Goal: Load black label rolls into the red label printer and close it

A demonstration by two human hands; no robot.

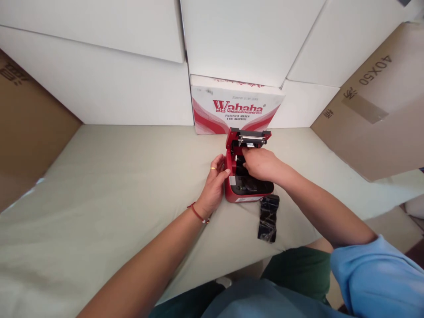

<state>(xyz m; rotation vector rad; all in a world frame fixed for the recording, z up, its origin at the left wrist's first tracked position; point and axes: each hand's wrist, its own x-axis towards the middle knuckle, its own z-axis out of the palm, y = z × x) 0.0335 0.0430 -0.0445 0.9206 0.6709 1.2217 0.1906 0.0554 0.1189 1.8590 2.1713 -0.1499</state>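
A small red and black label printer [251,186] stands on the cloth with its lid [251,138] raised, showing a roller and a metal bar under the lid. My left hand [217,179] steadies its left side, the thumb on the near rim and the fingers against the wall. From the right, my right hand [261,163] reaches into the open compartment with its fingers bent. Their tips are partly hidden inside, beside something black, and what they pinch cannot be made out. A glossy black strip [268,218] with pale vein-like lines lies creased at the printer's front right.
Behind the printer leans a white and red Wahaha water carton [236,106] against white panels [139,84]. Brown cardboard stands at the left [29,128] and a cardboard box [374,106] at the right. A pale green cloth [115,185] covers the surface.
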